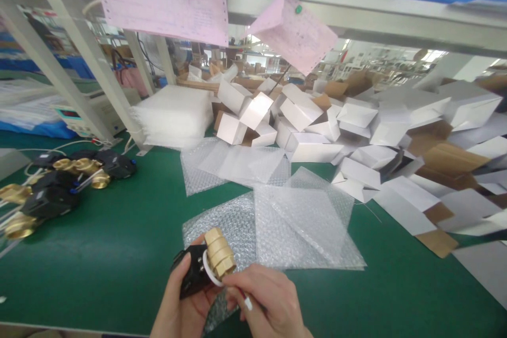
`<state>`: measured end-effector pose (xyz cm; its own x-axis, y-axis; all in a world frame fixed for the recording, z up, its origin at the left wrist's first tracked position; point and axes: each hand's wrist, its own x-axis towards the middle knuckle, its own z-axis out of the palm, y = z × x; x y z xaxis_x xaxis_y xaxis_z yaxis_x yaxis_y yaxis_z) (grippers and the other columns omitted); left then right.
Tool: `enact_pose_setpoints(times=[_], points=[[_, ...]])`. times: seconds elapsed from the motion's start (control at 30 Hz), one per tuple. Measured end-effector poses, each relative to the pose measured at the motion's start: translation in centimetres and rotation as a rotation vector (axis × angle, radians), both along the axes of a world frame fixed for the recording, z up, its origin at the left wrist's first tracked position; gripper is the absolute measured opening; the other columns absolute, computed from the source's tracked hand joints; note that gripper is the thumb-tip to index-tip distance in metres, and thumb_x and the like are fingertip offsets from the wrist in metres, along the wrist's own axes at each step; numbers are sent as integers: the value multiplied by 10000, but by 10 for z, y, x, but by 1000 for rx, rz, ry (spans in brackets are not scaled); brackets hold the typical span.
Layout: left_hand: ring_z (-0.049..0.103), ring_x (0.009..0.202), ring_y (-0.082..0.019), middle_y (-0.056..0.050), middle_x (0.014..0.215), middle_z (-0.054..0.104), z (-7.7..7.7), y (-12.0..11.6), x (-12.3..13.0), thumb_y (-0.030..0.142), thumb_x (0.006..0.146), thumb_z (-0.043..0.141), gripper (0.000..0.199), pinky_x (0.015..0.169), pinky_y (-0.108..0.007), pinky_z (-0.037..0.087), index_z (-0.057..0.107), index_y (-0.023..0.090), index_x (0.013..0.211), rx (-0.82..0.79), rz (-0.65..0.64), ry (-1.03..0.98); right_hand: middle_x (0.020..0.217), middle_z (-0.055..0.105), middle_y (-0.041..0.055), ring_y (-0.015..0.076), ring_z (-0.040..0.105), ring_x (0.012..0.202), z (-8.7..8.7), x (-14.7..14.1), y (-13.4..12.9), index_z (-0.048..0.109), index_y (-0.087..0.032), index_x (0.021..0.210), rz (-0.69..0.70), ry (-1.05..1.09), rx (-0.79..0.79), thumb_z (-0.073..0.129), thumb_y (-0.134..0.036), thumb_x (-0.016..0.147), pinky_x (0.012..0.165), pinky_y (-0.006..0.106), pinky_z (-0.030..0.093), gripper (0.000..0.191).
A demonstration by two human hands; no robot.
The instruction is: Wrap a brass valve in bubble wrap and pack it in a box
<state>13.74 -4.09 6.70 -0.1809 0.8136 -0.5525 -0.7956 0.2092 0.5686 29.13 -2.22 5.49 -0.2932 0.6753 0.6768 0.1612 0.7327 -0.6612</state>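
My left hand (180,301) is wrapped round the black actuator housing of a motorized brass ball valve (220,253), low in the middle of the view. A white cable (211,269) curves round the neck between the black housing and the brass body. My right hand (269,296) pinches this cable close to the brass end; a dark reddish wire end with a small white tip (247,303) sticks out from its fingers. Beneath and behind the valve lies a sheet of bubble wrap (222,222), partly hidden by my hands.
More bubble wrap sheets (304,227) overlap on the green bench (130,253). Behind them stands a stack of white foam sheets (174,111). Open white cartons (317,145) pile up at the right. Several similar valves (51,195) lie at the left, near a metal post (85,58).
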Motion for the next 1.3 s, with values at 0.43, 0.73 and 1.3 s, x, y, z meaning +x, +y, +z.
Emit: enact_pose_setpoints(times=[0.43, 0.73, 1.3], points=[[693, 598, -216, -71, 778, 784, -4, -8, 7, 343, 622, 931, 356, 491, -262, 597, 790, 120, 860, -46, 3, 193, 678, 514, -27, 62, 528, 437, 11, -7, 8, 671, -156, 576, 15, 392, -888, 759, -743, 820, 411, 166, 391, 641], [719, 620, -260, -120, 839, 797, -17, -5, -7, 278, 722, 828, 232, 482, -306, 604, 777, 107, 869, -106, -29, 60, 660, 639, -18, 77, 594, 442, 14, -21, 14, 784, -206, 609, 35, 655, -982, 926, -326, 704, 427, 137, 510, 209], [702, 613, -231, -85, 860, 782, -18, -3, -14, 318, 693, 833, 302, 523, -329, 635, 745, 132, 914, -108, -1, 48, 627, 584, -14, 59, 508, 404, 31, -41, 19, 699, -173, 576, -102, 503, -871, 780, -327, 728, 348, 132, 370, 231]])
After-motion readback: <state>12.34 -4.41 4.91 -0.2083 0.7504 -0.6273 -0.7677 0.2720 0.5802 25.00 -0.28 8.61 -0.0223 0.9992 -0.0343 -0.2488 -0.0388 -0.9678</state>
